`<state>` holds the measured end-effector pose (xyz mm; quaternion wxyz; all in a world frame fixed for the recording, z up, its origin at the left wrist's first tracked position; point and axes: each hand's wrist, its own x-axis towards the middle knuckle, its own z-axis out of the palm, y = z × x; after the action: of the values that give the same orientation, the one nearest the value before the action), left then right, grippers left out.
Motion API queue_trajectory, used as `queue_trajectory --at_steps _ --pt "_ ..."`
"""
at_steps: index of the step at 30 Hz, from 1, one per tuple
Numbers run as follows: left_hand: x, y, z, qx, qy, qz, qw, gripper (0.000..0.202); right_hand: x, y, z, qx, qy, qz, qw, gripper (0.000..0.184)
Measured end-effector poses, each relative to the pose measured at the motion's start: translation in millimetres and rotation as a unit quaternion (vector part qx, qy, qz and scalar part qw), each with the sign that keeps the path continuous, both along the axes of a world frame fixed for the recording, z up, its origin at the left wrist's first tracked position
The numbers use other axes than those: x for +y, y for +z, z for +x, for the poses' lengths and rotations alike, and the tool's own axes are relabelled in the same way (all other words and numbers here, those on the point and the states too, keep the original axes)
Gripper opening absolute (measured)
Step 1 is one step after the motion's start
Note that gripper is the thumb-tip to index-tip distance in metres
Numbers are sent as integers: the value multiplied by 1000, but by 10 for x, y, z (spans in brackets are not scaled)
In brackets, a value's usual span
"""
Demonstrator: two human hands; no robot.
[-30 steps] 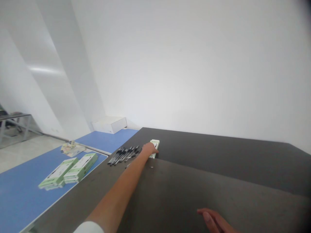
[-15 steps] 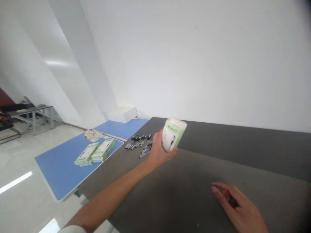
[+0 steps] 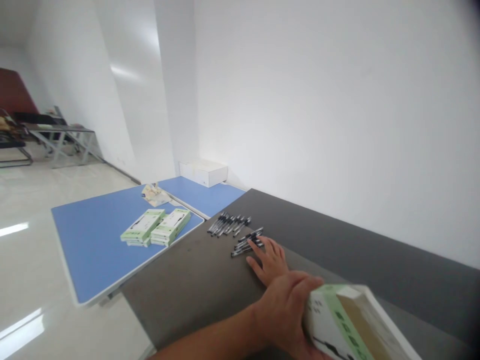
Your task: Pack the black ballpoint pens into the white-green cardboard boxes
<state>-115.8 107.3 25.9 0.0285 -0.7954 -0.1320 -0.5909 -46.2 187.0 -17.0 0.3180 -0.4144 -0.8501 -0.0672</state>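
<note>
My left hand (image 3: 285,315) is closed around a white and green carton (image 3: 348,325) at the bottom right, close to the camera. The carton's open end shows a tan inside. My right hand (image 3: 268,260) lies flat on the dark grey table (image 3: 195,285) with its fingers spread. Its fingertips touch a small loose group of black pens (image 3: 247,239). A tidier row of black pens (image 3: 228,225) lies just beyond, towards the table's far left corner.
A blue table (image 3: 86,250) adjoins on the left and carries two stacks of green and white cartons (image 3: 155,227), a crumpled wrapper (image 3: 155,195) and a white box (image 3: 204,172) by the wall. Metal-framed furniture (image 3: 56,142) stands far left.
My left hand lifted the carton from beside the pens and brought it close to me. My right hand moved forward from the near edge to the loose pens. The view swung left.
</note>
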Motion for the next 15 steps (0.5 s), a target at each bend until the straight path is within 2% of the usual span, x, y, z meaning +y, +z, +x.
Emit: queue_trajectory --at_steps 4,8,10,15 --pt "-177 29 38 5 -29 -41 999 109 42 28 -81 -27 12 -34 999 35" --pt "-291 110 50 10 -17 -85 996 90 -3 69 -42 -31 5 -58 998 34" --pt "-296 123 48 14 -16 -96 995 91 -7 84 -34 -30 3 -68 997 33" --pt "-206 74 60 -2 -45 -58 997 104 -15 122 4 -25 8 -95 995 22"
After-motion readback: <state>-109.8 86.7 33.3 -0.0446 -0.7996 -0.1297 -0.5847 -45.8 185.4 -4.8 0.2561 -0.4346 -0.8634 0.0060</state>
